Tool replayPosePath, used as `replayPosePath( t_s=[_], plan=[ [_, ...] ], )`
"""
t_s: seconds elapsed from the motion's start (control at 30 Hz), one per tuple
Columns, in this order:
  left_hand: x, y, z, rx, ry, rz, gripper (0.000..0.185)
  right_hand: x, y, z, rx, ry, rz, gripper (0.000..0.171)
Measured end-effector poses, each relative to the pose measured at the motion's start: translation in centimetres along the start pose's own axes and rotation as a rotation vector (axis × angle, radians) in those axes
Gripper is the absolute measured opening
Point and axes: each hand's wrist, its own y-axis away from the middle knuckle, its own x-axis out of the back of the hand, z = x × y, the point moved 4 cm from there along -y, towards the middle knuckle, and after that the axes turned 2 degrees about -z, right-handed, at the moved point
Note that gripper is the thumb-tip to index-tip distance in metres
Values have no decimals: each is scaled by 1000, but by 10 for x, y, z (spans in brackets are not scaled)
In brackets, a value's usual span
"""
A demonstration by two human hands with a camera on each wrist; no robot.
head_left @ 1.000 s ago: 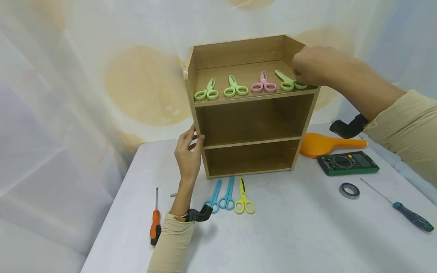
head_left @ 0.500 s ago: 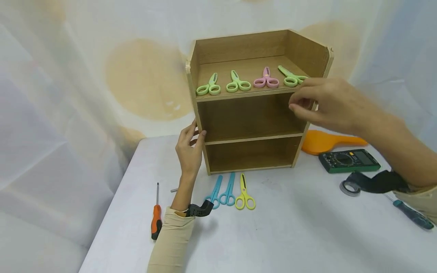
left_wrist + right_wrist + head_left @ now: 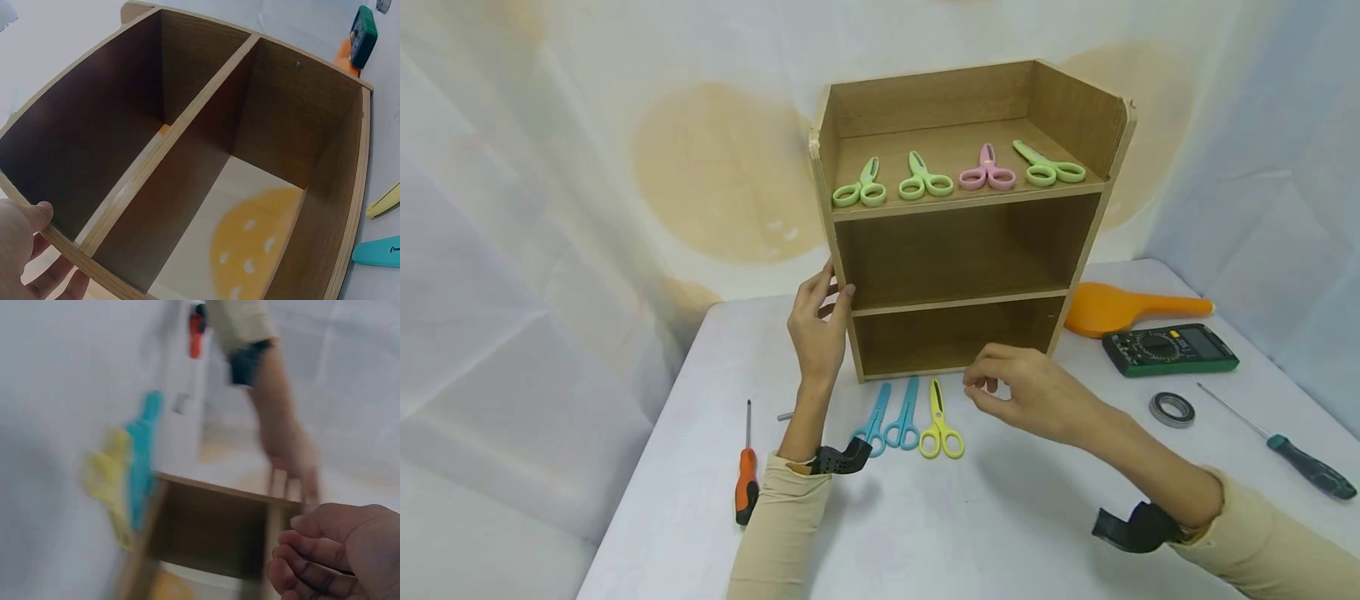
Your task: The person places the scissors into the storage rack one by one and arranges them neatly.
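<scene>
My left hand point(image 3: 818, 337) grips the left side panel of a wooden shelf unit point(image 3: 925, 107), thumb on the front edge and fingers behind it. The left wrist view shows the same hold, with the thumb point(image 3: 41, 215) at the edge. Loosely curled and holding nothing, my right hand point(image 3: 1033, 392) hovers over the table, right of yellow scissors point(image 3: 936, 421). Two blue scissors point(image 3: 875, 417) lie left of the yellow pair. Along the top shelf are green scissors point(image 3: 867, 173), more green ones point(image 3: 919, 167), pink scissors point(image 3: 987, 160) and an angled green pair point(image 3: 1032, 156).
An orange screwdriver point(image 3: 747, 479) and a small metal rod point(image 3: 785, 416) lie on the left. To the right are an orange paddle-shaped thing point(image 3: 1101, 308), a multimeter point(image 3: 1210, 366), a dark ring point(image 3: 1155, 408) and a green-handled screwdriver point(image 3: 1311, 467). A patterned curtain point(image 3: 722, 175) hangs behind.
My right hand has come away from the rightmost green scissors on the top shelf and moved down to the table near the yellow scissors. My left hand has kept its hold.
</scene>
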Motion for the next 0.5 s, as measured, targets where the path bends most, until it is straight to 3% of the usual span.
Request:
replayPosePath(
  t_s=[0.23,0.5],
  plan=[
    [-1,-1,0,-15,-2,0,45,-64,9,24,-93,-20,-94,5],
    [1,-1,0,-11,-7,9,44,-99,10,38,-155,-53,-117,6]
  ],
)
